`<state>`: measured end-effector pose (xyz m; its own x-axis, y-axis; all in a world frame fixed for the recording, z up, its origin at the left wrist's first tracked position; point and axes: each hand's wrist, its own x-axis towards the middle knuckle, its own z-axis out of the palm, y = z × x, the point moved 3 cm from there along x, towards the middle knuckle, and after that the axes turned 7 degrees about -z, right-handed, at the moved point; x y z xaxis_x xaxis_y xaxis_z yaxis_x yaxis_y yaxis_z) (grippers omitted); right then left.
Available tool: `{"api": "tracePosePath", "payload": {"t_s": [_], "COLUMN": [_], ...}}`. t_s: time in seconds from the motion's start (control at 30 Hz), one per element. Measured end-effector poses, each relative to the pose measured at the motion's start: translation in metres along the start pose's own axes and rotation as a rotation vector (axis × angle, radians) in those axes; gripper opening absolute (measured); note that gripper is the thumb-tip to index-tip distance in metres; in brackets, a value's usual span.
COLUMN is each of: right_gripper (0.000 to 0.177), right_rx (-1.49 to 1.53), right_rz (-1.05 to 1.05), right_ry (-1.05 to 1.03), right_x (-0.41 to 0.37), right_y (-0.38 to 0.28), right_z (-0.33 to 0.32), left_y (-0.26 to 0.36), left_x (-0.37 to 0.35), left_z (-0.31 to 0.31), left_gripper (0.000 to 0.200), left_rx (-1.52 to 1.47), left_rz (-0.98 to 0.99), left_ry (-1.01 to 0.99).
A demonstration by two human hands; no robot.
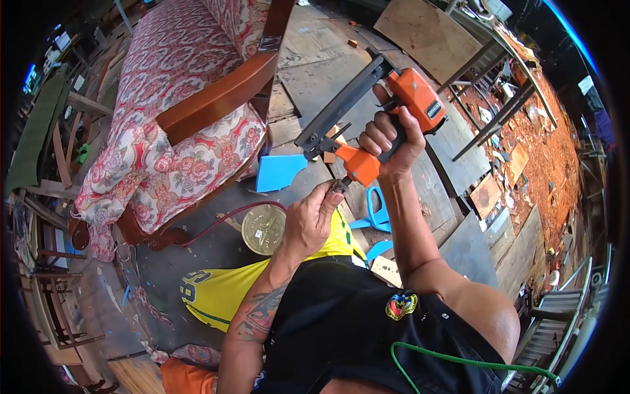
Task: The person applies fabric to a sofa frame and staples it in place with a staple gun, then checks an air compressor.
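My right hand (pixel 392 139) is wrapped round the black grip of an orange and black air nail gun (pixel 420 98), raised in front of my chest. Its long dark magazine (pixel 348 98) slants down to the left. At the grip's orange lower end, my left hand (pixel 307 222) is closed on a small dark metal air hose fitting (pixel 340 186). A thin red hose (pixel 220 215) runs across the floor towards this hand; its link to the fitting is hidden. Below the hands lie a round gold-coloured tin (pixel 264 229) and blue-handled scissors (pixel 375 211).
A sofa with red floral cloth (pixel 177 65) and a wooden armrest (pixel 216 98) stands at left. A blue piece (pixel 281 172) lies beside it. At right are a wooden-legged table (pixel 499 121), loose boards (pixel 485 196) and scattered debris on reddish ground (pixel 551 164).
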<state>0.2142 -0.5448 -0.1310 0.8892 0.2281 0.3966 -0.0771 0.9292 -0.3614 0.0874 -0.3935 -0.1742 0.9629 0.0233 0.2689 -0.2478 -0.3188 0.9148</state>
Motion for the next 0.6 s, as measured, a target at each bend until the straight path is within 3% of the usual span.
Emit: {"api": "tracePosePath", "payload": {"t_s": [0.2,0.33,0.4,0.43,0.47,0.53,0.6], "right_gripper": [0.053,0.057,0.066,0.068,0.068,0.071,0.074], "right_rx": [0.080,0.093,0.080,0.071,0.070,0.109,0.120], "right_rz": [-0.005,0.097,0.116,0.134,0.131,0.185,0.200], "right_ry": [-0.035,-0.042,-0.035,-0.046,-0.047,-0.133,-0.134], "right_x": [-0.011,-0.021,-0.028,-0.031,-0.032,-0.035,-0.038], "right_y": [0.002,0.004,0.006,0.007,0.006,0.009,0.013], "right_z": [-0.021,-0.027,-0.026,-0.028,-0.029,-0.030,-0.035], "left_y": [0.001,-0.014,-0.028,-0.037,-0.045,-0.053,-0.036], "left_x": [-0.005,-0.013,-0.023,-0.028,-0.031,-0.029,-0.012], "left_z": [0.004,0.011,0.017,0.013,0.011,0.004,-0.010], "left_gripper": [0.033,0.032,0.034,0.049,0.049,0.067,0.074], "left_rx": [0.074,0.038,-0.199,-0.213,-0.212,-0.843,-0.920], "left_rz": [-0.086,-0.176,-0.252,-0.344,-0.341,-0.421,-0.392], "left_ry": [-0.099,-0.182,-0.288,-0.383,-0.385,-0.268,-0.197]}}
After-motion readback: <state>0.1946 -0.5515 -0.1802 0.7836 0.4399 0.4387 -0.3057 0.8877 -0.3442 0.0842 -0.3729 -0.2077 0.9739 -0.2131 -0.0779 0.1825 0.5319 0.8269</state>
